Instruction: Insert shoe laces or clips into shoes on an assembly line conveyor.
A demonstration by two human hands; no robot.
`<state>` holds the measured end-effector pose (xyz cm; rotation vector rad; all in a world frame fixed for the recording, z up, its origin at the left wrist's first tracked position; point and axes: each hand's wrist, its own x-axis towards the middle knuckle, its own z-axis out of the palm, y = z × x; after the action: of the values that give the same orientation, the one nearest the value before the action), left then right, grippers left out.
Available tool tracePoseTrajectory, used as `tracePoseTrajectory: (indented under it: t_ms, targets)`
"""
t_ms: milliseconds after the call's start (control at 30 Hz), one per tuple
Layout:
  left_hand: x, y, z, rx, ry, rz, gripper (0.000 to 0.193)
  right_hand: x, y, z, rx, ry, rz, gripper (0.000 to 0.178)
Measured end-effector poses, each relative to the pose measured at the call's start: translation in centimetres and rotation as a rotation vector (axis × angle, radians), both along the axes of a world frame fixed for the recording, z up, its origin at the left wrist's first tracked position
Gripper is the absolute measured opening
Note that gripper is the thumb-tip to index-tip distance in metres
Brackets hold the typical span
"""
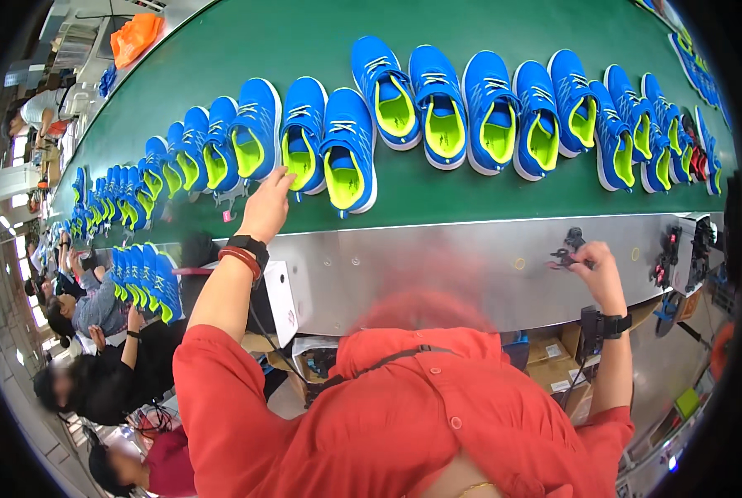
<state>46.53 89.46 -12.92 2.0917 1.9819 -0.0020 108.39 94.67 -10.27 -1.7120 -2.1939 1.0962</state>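
Several blue shoes with lime-green linings and white laces stand in a long row on the green work surface (420,195). My left hand (266,205) reaches to the heel of one blue shoe (303,124), its fingers stretched forward and the fingertips at or very near the heel; exact contact is unclear. Just right of it stands another blue shoe (350,149). Beside my left hand lies a small grey plastic piece (232,193) with a pink tag. Over the metal ledge, my right hand (600,272) pinches a small black plastic hanger-like piece (567,251).
More black plastic pieces (668,253) sit on the metal ledge (470,257) at right. A white box-like device (282,303) stands at the ledge's left end. Several people work along the left side, near a stack of blue shoes (148,278). An orange bag (135,39) lies far left.
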Motion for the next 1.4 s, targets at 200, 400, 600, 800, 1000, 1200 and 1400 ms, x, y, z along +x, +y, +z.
tracePoseTrajectory:
  t_ms: [200,400,600,800,1000,1200,1400]
  targets:
    - [-2.2,2.5,-1.0,-0.141,-0.145,-0.156,0.023,-24.9,-0.8,2.9,-0.907,0.607,-0.055,0.034]
    - [-2.3,4.4,0.5,-0.196,-0.323,-0.154,0.02,-41.9,-2.9,-1.1,-0.932,0.715,-0.093,0.043]
    - [-2.8,4.3,0.2,-0.204,-0.403,-0.126,0.019,-43.9,-5.4,-2.5,-0.831,0.788,-0.316,0.042]
    - [-2.7,4.6,0.4,-0.233,-0.391,-0.118,0.018,-44.1,-6.0,-3.5,-0.828,0.852,-0.402,0.042]
    - [-2.5,4.6,0.4,-0.218,-0.394,-0.119,0.017,-44.0,-6.4,-3.8,-0.852,0.942,-0.418,0.042]
    - [-2.5,4.5,0.7,-0.21,-0.376,-0.109,0.017,-44.0,-6.5,-3.7,-0.833,0.948,-0.422,0.043]
    - [-2.5,4.5,0.9,-0.203,-0.343,-0.145,0.017,-44.3,-6.6,-4.2,-0.88,0.951,-0.392,0.043]
